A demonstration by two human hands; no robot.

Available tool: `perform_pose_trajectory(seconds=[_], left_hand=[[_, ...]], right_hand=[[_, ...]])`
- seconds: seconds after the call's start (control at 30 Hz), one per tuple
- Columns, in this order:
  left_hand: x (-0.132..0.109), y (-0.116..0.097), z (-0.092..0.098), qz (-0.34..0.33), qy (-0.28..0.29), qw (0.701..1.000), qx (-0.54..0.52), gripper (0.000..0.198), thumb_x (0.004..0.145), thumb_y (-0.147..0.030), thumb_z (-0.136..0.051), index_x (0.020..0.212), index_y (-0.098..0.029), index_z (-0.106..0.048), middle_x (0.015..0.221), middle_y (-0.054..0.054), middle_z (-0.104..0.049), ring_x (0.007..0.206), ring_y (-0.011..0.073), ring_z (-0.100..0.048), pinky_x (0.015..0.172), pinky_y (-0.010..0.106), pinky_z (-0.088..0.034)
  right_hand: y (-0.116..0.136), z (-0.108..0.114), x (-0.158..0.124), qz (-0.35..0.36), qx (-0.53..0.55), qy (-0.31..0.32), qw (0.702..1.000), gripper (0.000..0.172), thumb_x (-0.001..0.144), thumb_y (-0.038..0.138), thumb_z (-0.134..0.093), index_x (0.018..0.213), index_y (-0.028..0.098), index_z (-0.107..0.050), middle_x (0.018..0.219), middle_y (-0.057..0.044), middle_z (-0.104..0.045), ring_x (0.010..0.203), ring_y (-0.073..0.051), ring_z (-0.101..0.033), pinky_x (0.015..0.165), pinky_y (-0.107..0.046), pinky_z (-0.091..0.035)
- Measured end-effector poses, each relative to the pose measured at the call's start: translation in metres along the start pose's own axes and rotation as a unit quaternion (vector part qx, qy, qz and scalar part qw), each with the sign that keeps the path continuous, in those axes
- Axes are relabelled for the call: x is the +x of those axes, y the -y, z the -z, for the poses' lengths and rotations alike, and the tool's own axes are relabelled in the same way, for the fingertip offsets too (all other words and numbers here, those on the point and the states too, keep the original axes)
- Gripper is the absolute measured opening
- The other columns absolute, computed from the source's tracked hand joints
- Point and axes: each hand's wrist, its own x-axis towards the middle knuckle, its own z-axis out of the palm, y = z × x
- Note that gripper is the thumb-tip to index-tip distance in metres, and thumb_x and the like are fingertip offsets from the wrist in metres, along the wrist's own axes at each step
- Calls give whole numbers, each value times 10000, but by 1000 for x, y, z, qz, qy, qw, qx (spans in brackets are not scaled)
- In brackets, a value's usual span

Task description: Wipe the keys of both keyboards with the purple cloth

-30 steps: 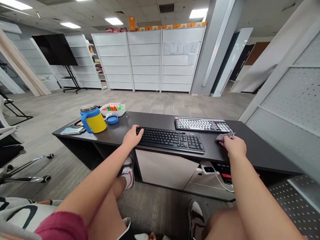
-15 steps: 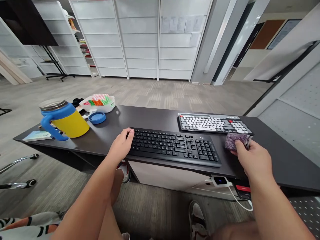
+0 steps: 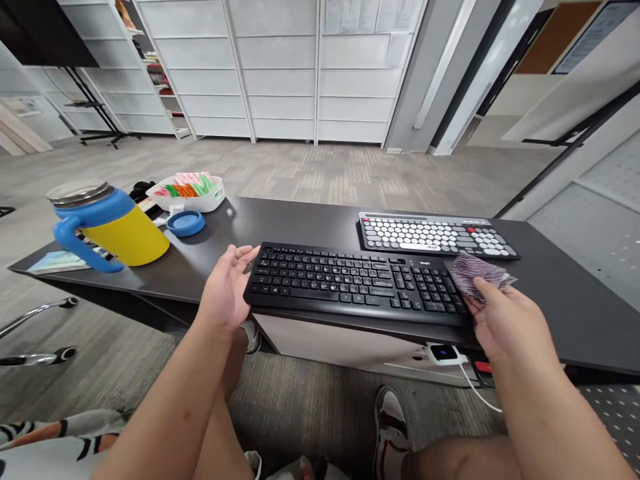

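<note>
The black keyboard (image 3: 345, 280) lies along the front of the dark desk, its near edge close to the desk's front edge. My left hand (image 3: 227, 283) is at its left end, palm turned up and fingers stretched out; I cannot tell whether the fingertips reach under the edge. At the other end my right hand (image 3: 510, 317) is closed on a purple striped cloth (image 3: 475, 277), which touches the keyboard's right edge. Behind is a second keyboard (image 3: 430, 235) with round white and grey keys, apart from both hands.
A yellow and blue mug (image 3: 120, 230) with a handle stands on the left, beside a blue lid (image 3: 186, 223) and a white basket (image 3: 213, 195) of colourful packets. Below the desk's front edge sits a smartwatch (image 3: 444, 353) on a white cable. White cabinets (image 3: 280, 87) line the back.
My left hand has turned from gripping the keyboard's left edge to palm up beside it. The right hand with the cloth has come against the keyboard's right end. The view has shifted slightly.
</note>
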Motion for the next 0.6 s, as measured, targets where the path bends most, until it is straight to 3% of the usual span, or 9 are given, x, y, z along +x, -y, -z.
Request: perform_pose_trajectory(seconds=[0.1, 0.17, 0.33, 0.43, 0.6], left_hand=[[-8, 9, -13, 18, -17, 1000, 1, 272, 991, -425, -698, 1110, -181, -681, 1215, 117, -771, 1075, 268, -759, 950, 437, -632], [-10, 16, -21, 32, -14, 999, 40, 279, 975, -398, -738, 1133, -170, -705, 1149, 122, -793, 1069, 269, -768, 960, 427, -635], [-9, 24, -36, 77, 67, 989, 104, 378, 994, -464, -714, 1213, -156, -745, 1132, 152, -814, 1081, 297, -781, 990, 453, -635], [-6, 26, -40, 81, 88, 984, 133, 456, 982, -528, -718, 1285, -188, -729, 1161, 148, -815, 1096, 305, -784, 995, 461, -637], [-2, 29, -37, 86, 73, 977, 179, 533, 946, -607, -731, 1320, -229, -704, 1140, 132, -821, 1067, 314, -793, 930, 462, -663]], right_hand=[[4, 7, 4, -9, 36, -48, 998, 170, 769, 101, -768, 914, 188, -782, 967, -58, -787, 908, -156, -770, 885, -239, -647], [3, 12, 5, 13, 42, -47, 998, 153, 787, 126, -768, 924, 194, -781, 964, -46, -783, 918, -149, -768, 918, -234, -641], [1, 22, 12, 94, 53, -20, 994, 150, 824, 187, -768, 973, 204, -770, 1018, -56, -779, 971, -177, -776, 1049, -324, -613], [3, 25, 18, 119, 75, -2, 990, 161, 813, 194, -776, 971, 222, -756, 1039, -46, -775, 1032, -199, -774, 1106, -389, -588], [7, 24, 24, 110, 66, -16, 992, 255, 783, 257, -818, 1028, 232, -750, 1053, -25, -774, 1102, -213, -755, 1083, -421, -602]])
